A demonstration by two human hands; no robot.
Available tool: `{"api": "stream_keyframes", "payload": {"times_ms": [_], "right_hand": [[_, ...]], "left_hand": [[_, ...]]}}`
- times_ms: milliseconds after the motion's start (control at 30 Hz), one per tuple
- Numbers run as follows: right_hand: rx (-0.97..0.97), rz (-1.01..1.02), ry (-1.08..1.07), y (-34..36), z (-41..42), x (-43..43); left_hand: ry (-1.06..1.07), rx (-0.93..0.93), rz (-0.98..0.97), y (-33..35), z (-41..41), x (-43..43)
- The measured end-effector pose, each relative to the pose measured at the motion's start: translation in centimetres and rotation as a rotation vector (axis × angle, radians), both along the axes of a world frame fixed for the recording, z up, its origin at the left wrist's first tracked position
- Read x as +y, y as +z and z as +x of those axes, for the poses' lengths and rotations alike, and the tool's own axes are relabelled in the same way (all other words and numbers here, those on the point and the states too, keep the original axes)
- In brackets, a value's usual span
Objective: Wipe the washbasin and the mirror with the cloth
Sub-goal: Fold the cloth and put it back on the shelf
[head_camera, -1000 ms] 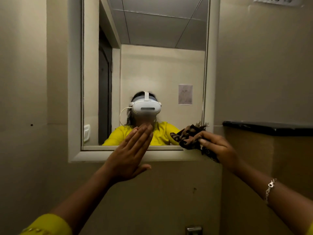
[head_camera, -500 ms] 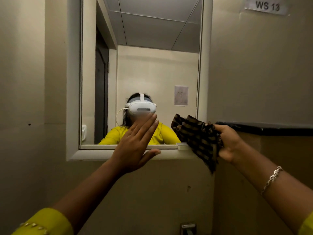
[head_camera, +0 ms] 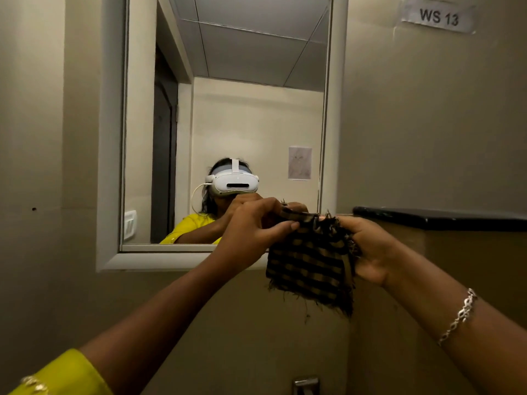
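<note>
A brown and black checked cloth with frayed edges hangs in front of the mirror's lower right corner. My left hand pinches its top left edge. Its right side is gripped by my right hand. The wall mirror in a white frame fills the upper middle and reflects a person in a yellow top wearing a white headset. The washbasin is out of view; only a metal tap top shows at the bottom edge.
A dark ledge runs along the wall to the right of the mirror. A label reading WS 13 is stuck high on the right wall. Plain beige walls surround the mirror.
My left hand left its flat pose by the mirror's lower edge and took hold of the cloth. My right hand lifted the cloth off the frame and opened it out.
</note>
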State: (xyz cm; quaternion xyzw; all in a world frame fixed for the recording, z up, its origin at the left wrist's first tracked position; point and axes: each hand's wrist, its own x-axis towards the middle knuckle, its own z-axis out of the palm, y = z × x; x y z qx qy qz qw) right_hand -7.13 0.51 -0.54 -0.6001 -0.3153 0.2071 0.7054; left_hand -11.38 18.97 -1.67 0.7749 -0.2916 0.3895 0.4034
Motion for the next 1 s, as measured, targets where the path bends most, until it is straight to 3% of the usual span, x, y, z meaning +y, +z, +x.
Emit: {"api": "stream_keyframes", "payload": {"times_ms": [133,233,433,567,700,833,1000], "right_hand": [[-0.227,-0.103,-0.091,0.1,-0.4,-1.6],[-0.453,-0.294,-0.085,0.4,-0.6,-3.2],[-0.591,-0.469,-0.237,0.5,-0.4,-7.8],[-0.486,-0.457,-0.267,1.6,-0.9,-11.0],[-0.331,-0.326,-0.249,3.7,-1.3,-13.7],[-0.315,-0.284,-0.278,6.5,-1.1,-16.0],[-0.398,-0.295,-0.370,10.3,0.4,-18.3]], "left_hand": [[-0.020,0.050,-0.076,0.5,-0.1,-1.5],[-0.010,0.100,-0.101,1.1,-0.2,-2.6],[0.002,0.260,-0.026,2.7,-1.4,-5.7],[0.045,0.413,0.134,3.8,-1.8,-8.6],[-0.015,0.523,0.062,5.3,-1.9,-11.5],[-0.114,0.676,-0.060,7.4,-1.2,-13.8],[-0.081,0.601,-0.040,10.5,1.2,-16.4]]}}
